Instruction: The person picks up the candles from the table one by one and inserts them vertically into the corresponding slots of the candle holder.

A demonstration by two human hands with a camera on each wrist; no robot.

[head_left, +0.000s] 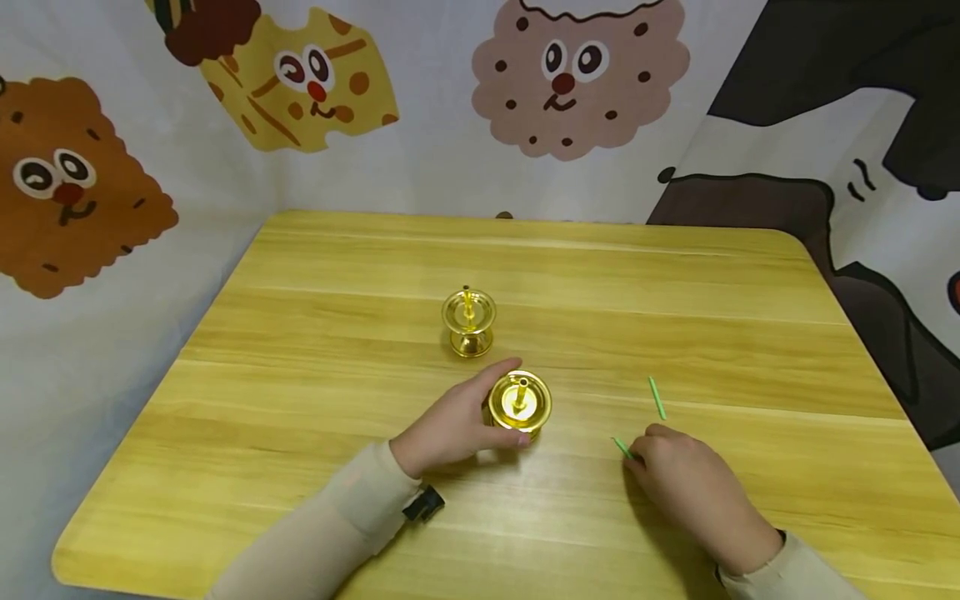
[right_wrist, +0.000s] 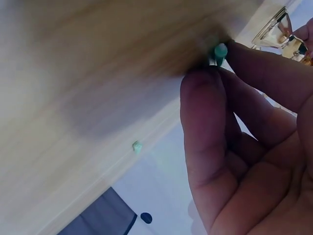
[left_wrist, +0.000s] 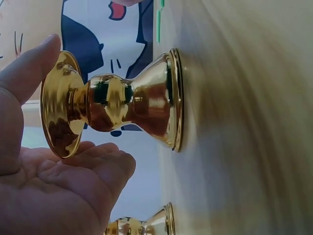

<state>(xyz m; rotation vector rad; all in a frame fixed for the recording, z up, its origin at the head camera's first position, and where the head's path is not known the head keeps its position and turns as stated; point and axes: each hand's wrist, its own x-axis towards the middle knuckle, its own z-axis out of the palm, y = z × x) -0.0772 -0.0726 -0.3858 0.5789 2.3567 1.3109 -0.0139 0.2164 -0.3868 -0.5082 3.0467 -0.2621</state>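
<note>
Pinches a green stick in the right hand, slanted forward-left; grips the nearer gold holder, apart to the left, in the left hand.

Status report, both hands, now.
Left hand around near gold holder, upright on table. Right hand pinching green stick, apart from holder. Second green stick on table; far gold holder beyond, not between hands.

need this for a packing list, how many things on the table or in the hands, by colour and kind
Gold holders: 2, the nearer one in the left hand
Green sticks: 2, one lying loose, one pinched in the right hand
Total: 4
</note>
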